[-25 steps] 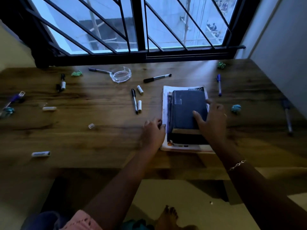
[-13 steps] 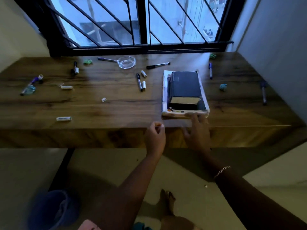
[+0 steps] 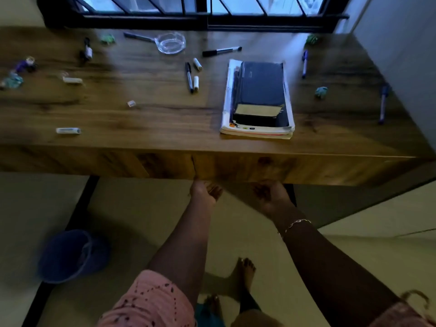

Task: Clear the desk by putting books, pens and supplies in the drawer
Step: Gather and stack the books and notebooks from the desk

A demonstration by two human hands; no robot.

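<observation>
Left hand (image 3: 205, 190) and right hand (image 3: 271, 194) curl fingers under the drawer front (image 3: 238, 166), apparently opening it; next needs an even outward pull.

Near-left desk (image 3: 141, 140): broad bare wood between book stack (image 3: 258, 97) and white cap (image 3: 68, 131); one small clear piece (image 3: 131, 103) lies in it.
Centre: black marker (image 3: 189, 77) lies left of the stack, a narrow gap between.
Back edge: glass dish (image 3: 171, 42), black pen (image 3: 221, 51); window grille (image 3: 207, 18) closes it off.
Right side: blue pen (image 3: 305, 63), green wad (image 3: 321, 92), second blue pen (image 3: 382, 103); wall (image 3: 401, 55) bounds it.
Below front panel (image 3: 330, 169): open floor (image 3: 141, 208); blue bucket (image 3: 70, 254) well left.
</observation>
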